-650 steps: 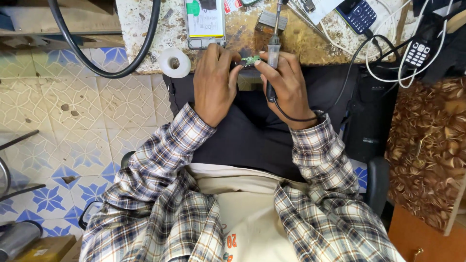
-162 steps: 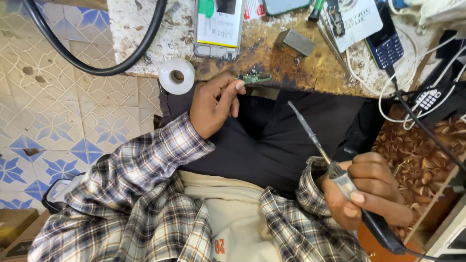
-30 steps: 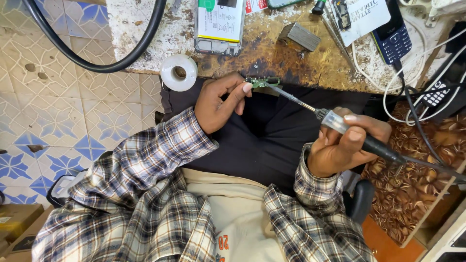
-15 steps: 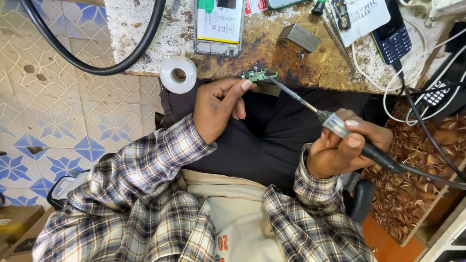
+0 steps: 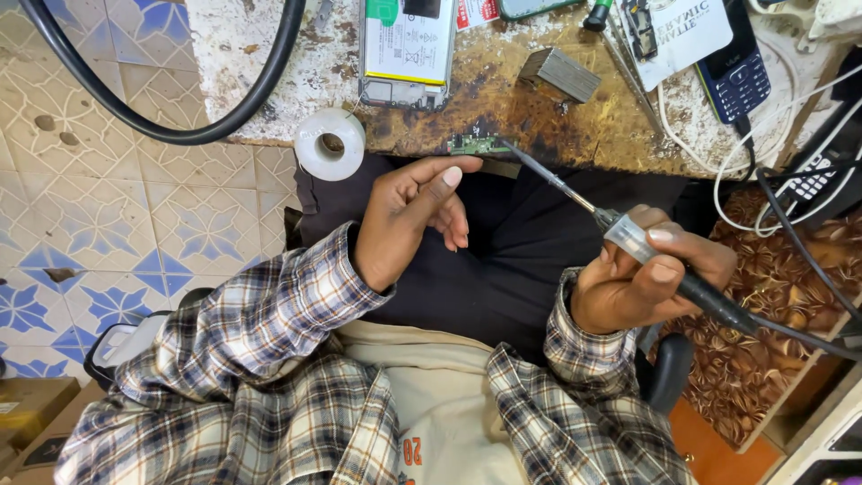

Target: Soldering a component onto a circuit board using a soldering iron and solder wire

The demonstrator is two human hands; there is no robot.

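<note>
Holding iron (image 5: 628,238) tight in right hand (image 5: 642,287), I touch tip to board (image 5: 479,144) at bench (image 5: 503,99) edge; left hand (image 5: 409,211) empty, fingers loose, just beside board; soldering looks underway, unfinished.

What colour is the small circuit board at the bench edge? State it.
Green: the small circuit board lies at the soldering iron tip, shown best in the head view.

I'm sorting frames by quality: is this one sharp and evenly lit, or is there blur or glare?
Head view: light is soft and even, no hard shadows; the circuit board and soldering iron in the right hand look sharp; slight wide-angle bending at the edges; no strong glare.
</note>
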